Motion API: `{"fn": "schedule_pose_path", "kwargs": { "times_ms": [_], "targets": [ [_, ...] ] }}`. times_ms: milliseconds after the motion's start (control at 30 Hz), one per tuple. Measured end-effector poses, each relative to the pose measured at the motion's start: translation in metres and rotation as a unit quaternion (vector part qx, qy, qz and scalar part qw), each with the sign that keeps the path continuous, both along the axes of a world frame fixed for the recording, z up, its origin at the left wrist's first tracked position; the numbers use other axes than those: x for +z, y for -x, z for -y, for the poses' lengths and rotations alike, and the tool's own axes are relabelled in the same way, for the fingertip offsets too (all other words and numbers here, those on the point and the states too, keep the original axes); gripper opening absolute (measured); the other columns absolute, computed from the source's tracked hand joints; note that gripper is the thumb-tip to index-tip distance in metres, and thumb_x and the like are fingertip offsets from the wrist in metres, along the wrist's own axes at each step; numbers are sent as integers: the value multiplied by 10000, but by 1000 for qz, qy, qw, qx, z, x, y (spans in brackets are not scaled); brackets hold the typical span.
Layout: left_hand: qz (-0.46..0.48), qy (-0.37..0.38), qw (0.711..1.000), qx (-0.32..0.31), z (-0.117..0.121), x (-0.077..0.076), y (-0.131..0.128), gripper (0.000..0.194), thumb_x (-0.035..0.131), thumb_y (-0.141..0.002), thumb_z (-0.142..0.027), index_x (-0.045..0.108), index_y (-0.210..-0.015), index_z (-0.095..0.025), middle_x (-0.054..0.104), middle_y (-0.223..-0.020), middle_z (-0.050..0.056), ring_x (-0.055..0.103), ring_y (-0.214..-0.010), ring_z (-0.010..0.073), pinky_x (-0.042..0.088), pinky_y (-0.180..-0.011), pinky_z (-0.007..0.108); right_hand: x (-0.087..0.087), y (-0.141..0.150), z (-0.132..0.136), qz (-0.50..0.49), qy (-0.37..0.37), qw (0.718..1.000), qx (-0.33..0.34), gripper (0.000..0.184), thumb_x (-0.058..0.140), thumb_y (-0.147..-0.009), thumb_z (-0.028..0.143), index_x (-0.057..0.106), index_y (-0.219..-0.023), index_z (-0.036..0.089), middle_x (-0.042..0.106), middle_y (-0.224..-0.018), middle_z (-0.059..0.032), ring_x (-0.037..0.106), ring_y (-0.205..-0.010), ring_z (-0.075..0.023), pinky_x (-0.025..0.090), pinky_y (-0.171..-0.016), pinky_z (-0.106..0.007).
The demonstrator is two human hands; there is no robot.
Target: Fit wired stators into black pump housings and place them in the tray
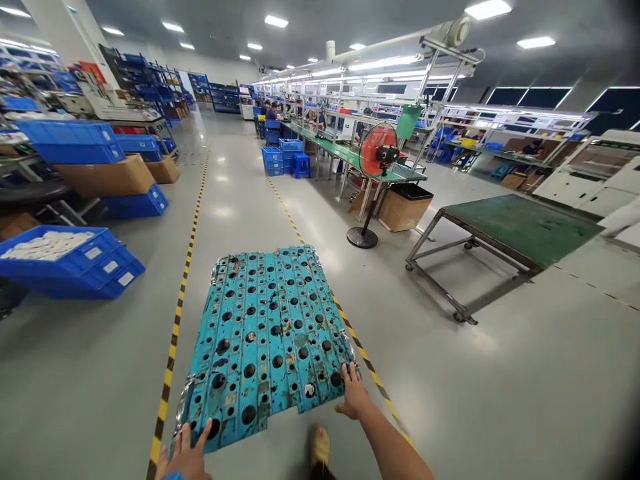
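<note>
A worn turquoise plastic pallet [263, 327] with rows of round holes lies flat in front of me. Shiny strips run along parts of its left and right edges. My left hand [186, 460] is at its near left corner, fingers spread and the wrist cut off by the frame. At the near right corner, my right hand [356, 395] has its fingers stretched out against the pallet's edge. Neither hand visibly wraps round anything. Whatever supports the pallet underneath is hidden. One of my shoes [321, 447] shows just behind the near edge.
Yellow-black floor tape [175, 327] runs along both sides of the aisle. Blue crates [75, 263] stand at left. A red floor fan [379, 150], a cardboard box [405, 205] and a wheeled green-topped table [525, 227] stand at right. Several people sit along a workbench [320, 140].
</note>
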State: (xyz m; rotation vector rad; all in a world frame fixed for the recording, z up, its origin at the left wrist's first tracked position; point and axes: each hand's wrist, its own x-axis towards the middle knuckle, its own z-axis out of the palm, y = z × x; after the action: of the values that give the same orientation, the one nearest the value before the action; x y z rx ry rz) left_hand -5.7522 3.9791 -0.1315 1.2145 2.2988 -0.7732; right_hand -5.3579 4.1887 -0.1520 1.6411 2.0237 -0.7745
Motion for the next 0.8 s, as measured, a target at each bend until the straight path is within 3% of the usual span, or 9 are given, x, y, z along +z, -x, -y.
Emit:
{"fn": "schedule_pose_path", "kwargs": {
  "times_ms": [133,333,533,700,800],
  "targets": [
    [-1,0,1000,6,-125,5,58,1113,644,-544,-366,275,-1588,-259,219,-1678,189,190,-1541,413,108,-1202,586,-8,56,-121,-3,-13,1000,7,1290,811,-659,438,8,-1629,161,-84,-1693,-128,82,-1555,-355,186,-1239,-452],
    [9,9,1000,28,-316,15,133,1195,710,-475,-346,282,-1585,-240,180,-1677,225,168,-1548,406,71,-1208,563,1,136,-299,18,-25,999,21,1206,779,-664,315,68,-1632,202,-19,-1699,-129,206,-1532,-358,297,-1196,-468],
    [27,-7,999,28,-499,3,214,1240,747,-461,-402,261,-1591,-246,129,-1688,225,125,-1554,416,10,-1218,561,-1,209,-474,32,-44,998,35,1184,753,-681,310,56,-1630,187,-11,-1695,-154,207,-1529,-372,284,-1199,-497],
    [35,-22,999,11,-663,-4,283,1225,760,-486,-437,262,-1591,-263,145,-1690,210,146,-1550,419,0,-1218,579,2,273,-622,33,-44,998,6,1183,735,-690,379,38,-1630,203,1,-1697,-151,225,-1516,-402,320,-1172,-528],
    [35,-13,999,-5,-765,-6,324,1221,765,-466,-437,296,-1580,-268,182,-1683,209,163,-1544,431,-4,-1215,599,6,309,-709,28,-28,999,-9,1219,762,-652,423,71,-1629,191,43,-1693,-165,214,-1512,-434,267,-1196,-541]
  ]
}}
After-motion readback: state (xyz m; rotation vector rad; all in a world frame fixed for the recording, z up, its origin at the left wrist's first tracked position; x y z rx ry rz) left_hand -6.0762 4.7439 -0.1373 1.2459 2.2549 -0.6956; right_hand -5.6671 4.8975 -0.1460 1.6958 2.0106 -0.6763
